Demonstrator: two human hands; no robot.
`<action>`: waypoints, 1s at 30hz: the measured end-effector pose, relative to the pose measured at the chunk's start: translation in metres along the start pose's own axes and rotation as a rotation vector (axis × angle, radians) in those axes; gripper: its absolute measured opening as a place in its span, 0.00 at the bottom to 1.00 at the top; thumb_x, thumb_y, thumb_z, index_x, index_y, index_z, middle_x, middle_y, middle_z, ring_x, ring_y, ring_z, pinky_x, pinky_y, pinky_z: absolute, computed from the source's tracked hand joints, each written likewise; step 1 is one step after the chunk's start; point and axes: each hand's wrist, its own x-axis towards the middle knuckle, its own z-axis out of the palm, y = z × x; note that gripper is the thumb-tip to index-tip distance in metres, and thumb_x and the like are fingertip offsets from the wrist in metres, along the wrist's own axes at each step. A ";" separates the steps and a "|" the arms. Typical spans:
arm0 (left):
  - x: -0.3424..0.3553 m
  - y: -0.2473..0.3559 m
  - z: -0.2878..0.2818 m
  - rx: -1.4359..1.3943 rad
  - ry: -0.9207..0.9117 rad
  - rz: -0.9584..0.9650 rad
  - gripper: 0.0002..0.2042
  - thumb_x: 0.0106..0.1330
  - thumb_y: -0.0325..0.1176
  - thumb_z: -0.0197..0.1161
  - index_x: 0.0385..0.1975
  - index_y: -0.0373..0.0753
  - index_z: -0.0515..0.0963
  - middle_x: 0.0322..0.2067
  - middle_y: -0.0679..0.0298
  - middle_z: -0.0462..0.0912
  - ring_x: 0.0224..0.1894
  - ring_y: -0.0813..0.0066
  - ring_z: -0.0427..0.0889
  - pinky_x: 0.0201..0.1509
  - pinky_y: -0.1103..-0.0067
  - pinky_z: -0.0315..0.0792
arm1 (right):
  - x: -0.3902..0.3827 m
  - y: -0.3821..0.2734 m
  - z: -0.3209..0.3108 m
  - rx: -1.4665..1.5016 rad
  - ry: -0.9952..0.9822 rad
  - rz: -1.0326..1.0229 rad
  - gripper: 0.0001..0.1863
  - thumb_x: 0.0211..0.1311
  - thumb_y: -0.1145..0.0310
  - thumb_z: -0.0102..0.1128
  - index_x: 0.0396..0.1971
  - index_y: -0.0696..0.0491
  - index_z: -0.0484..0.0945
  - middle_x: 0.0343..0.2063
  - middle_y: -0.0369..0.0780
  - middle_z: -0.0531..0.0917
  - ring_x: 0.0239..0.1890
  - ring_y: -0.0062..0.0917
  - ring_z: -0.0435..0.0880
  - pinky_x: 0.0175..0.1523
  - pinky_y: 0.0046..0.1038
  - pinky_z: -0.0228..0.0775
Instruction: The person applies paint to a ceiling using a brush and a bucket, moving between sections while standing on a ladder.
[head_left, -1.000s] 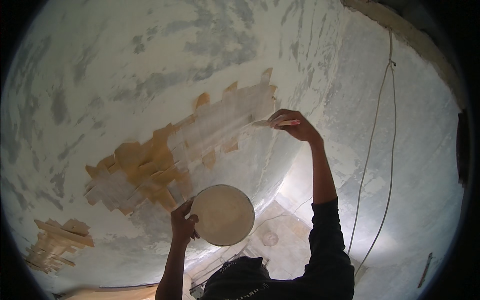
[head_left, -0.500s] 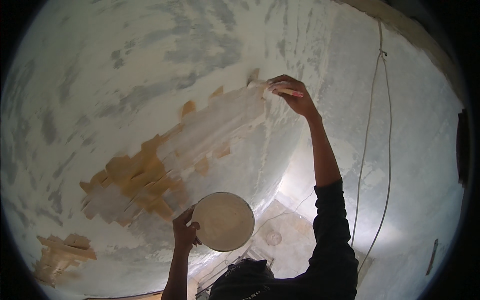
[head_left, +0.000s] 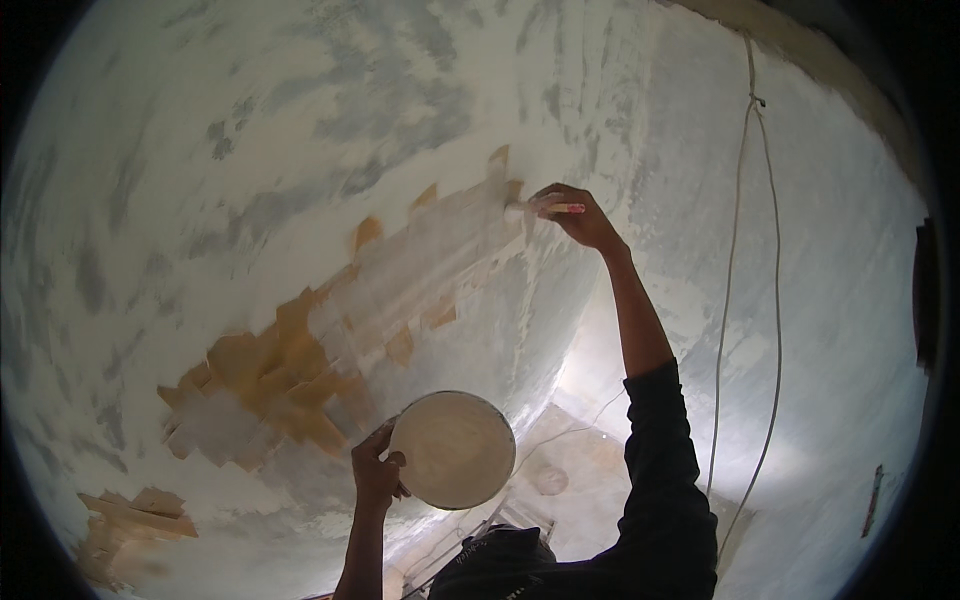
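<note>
My right hand (head_left: 562, 212) is raised and closed around a paintbrush (head_left: 570, 208) with a pale handle and a reddish end. The pale bristles touch the surface at the upper right of a patched area. Lower down, my left hand (head_left: 376, 468) grips the rim of a round tub (head_left: 455, 450), with the thumb over its edge. Its inside looks pale beige; how full it is I cannot tell. Overlapping brown patches (head_left: 270, 355) cover part of the surface, and a greyish coated strip (head_left: 410, 262) runs from them toward the brush.
The pale plastered surface (head_left: 300, 160) bears grey smears. Another brown patch (head_left: 135, 520) lies at the lower left. A looped cord (head_left: 728, 290) hangs on the right wall, near a dark fixture (head_left: 924, 295). Below, past my arms, the bright floor (head_left: 570, 470) shows a thin cable.
My right hand with the paintbrush has moved a little down and left, and its bristles now touch a lower spot. The tub in my left hand has shifted slightly right and down.
</note>
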 end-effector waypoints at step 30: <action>-0.059 -0.074 -0.034 0.305 0.210 0.152 0.28 0.44 0.20 0.51 0.52 0.32 0.77 0.51 0.48 0.80 0.57 0.59 0.78 0.62 0.73 0.68 | -0.195 -0.145 0.313 0.000 -0.766 0.198 0.10 0.54 0.76 0.57 0.37 0.52 0.81 0.40 0.44 0.79 0.46 0.40 0.79 0.49 0.39 0.72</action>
